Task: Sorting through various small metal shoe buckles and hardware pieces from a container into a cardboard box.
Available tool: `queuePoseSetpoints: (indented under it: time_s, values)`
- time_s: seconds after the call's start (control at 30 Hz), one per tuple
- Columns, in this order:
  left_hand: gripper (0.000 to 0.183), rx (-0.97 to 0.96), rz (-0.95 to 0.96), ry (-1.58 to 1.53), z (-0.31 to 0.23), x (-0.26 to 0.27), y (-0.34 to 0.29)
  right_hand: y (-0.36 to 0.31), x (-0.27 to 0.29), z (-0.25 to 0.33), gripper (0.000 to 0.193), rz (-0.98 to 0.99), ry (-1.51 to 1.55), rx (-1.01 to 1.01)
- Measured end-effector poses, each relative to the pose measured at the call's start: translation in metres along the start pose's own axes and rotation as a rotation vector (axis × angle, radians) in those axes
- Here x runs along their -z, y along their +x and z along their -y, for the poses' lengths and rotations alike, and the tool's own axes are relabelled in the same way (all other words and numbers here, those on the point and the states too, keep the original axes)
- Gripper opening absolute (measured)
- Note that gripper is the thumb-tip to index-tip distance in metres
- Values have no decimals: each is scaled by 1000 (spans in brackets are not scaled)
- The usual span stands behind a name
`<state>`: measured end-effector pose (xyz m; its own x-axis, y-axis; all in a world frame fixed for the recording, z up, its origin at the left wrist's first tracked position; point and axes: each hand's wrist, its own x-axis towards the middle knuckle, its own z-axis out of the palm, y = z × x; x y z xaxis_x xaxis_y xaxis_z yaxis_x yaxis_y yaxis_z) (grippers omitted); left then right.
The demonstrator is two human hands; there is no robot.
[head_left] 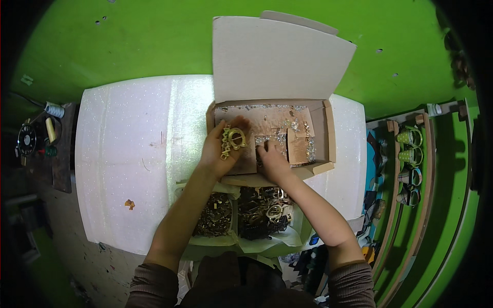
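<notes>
My left hand point(217, 153) lies palm up over the left part of a shallow cardboard box point(324, 134). Cupped in it are gold-coloured metal buckles point(235, 139), one of them round with a bar across. Inside the box, my right hand point(273, 164) reaches down with its fingers bent together among small shiny beads point(280, 137). Whatever lies between those fingertips is hidden. Loose cardboard pieces point(299, 145) partly cover the beads, and the box's lid point(282, 59) stands up at the back.
Two lined trays stand below my forearms: one of small brassy pieces point(213, 218), one of mixed dark and gold fittings point(262, 215). A sparkly white cloth point(128, 154) covers the table. Patterned shoes point(409, 177) hang on a wooden rack at right; thread spools point(55, 110) sit far left.
</notes>
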<state>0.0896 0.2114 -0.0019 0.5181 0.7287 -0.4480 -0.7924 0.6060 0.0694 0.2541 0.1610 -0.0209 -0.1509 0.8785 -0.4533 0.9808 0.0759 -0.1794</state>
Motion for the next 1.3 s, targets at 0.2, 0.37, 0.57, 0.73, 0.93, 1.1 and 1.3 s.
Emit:
queuePoseSetpoints:
  time_s: [0.2,0.37,0.57,0.73,0.93,1.1,1.3]
  values:
    - [41,-84,-60,143,-6,-2,-5,7,-22,-14,33,-85,85,84]
    - [43,-112,-56,159,7,-7,-4,15,-37,-24,23,-67,148,77]
    - [44,-180,-143,51,33,-12,-23,11,-7,-33,17,-84,260,103]
    - [41,-185,-183,-45,58,-10,-28,-7,70,-48,12,197,820,156]
    - [37,-98,0,-86,92,-2,-13,-29,123,-17,16,256,793,374]
    - [34,-201,-66,-121,104,-36,-15,-27,131,-40,16,237,869,431]
    - [32,-265,-155,-226,110,-21,-2,-11,110,-102,24,3,332,172]
